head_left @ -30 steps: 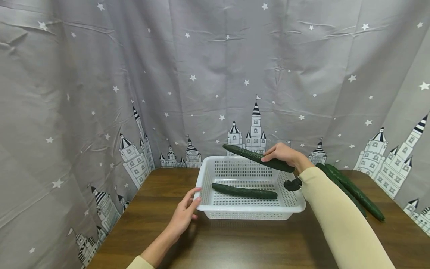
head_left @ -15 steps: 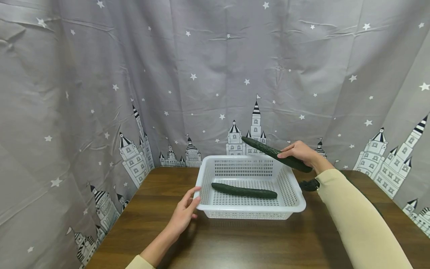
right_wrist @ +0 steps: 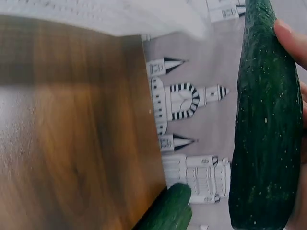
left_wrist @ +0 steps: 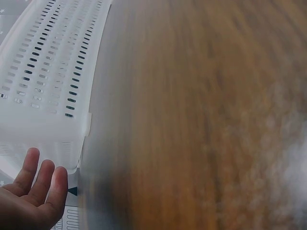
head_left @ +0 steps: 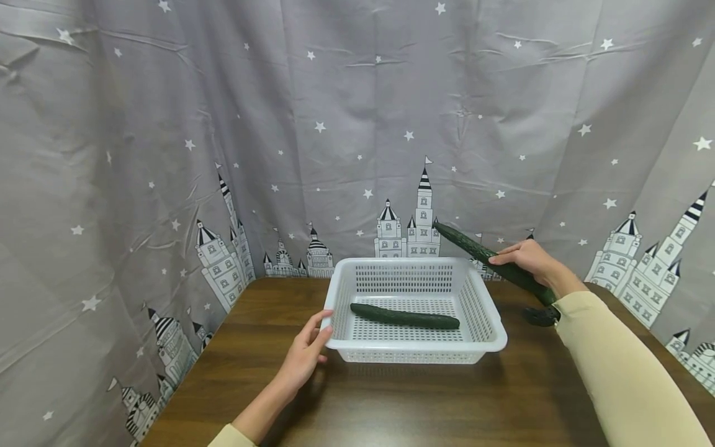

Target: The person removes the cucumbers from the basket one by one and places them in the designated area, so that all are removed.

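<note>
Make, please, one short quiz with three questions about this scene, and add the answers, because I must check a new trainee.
1. Fill in: In the head view, the left grip is at the ____ side of the white basket.

2. Choose: Which one holds up a dark green cucumber?
A. the left grip
B. the right grip
C. neither

3. True or false: Two cucumbers lie inside the white basket.

Key:
1. left
2. B
3. False; only one cucumber lies inside.
</note>
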`<action>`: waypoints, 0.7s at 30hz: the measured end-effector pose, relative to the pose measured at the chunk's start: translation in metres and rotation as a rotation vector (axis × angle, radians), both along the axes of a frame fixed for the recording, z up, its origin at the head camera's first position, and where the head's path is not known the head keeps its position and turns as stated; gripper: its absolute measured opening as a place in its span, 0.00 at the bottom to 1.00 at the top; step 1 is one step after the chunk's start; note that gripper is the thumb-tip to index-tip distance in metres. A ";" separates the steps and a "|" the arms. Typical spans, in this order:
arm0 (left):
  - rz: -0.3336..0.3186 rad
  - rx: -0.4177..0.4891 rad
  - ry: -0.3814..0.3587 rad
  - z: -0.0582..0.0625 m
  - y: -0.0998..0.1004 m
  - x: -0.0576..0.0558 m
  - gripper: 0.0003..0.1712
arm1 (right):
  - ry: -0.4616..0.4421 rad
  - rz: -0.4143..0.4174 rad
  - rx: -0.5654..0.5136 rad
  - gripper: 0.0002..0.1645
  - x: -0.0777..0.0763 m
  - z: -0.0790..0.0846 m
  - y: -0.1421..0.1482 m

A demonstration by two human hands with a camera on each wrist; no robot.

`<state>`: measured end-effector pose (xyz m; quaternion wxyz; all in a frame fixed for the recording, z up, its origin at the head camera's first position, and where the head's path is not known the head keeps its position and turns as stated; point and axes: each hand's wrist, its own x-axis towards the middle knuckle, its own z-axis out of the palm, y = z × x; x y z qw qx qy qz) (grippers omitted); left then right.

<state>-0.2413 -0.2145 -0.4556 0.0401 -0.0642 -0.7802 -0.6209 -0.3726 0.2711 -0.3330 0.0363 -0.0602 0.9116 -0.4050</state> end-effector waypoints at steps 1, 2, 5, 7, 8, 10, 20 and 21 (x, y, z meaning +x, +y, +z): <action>0.000 0.000 0.001 0.000 0.000 0.000 0.24 | 0.001 -0.008 -0.009 0.40 0.001 -0.002 0.004; 0.000 0.000 0.002 0.000 0.000 0.000 0.24 | 0.001 -0.018 -0.011 0.40 0.003 -0.004 0.007; -0.002 0.002 0.004 0.001 0.000 0.001 0.24 | -0.012 -0.048 -0.017 0.41 0.008 -0.010 0.018; -0.003 0.003 0.003 0.001 0.000 0.002 0.25 | -0.022 -0.066 -0.017 0.43 0.011 -0.015 0.025; -0.003 0.004 0.001 0.001 0.000 0.002 0.25 | -0.025 -0.072 -0.008 0.44 0.012 -0.017 0.028; -0.001 0.003 -0.001 0.001 -0.001 0.002 0.25 | -0.028 -0.084 -0.011 0.44 0.014 -0.023 0.033; -0.008 0.004 0.000 0.003 0.000 0.002 0.24 | -0.028 -0.159 -0.035 0.34 0.023 -0.047 0.056; -0.009 0.003 0.000 0.003 0.000 0.002 0.24 | -0.032 -0.171 -0.045 0.33 0.024 -0.050 0.058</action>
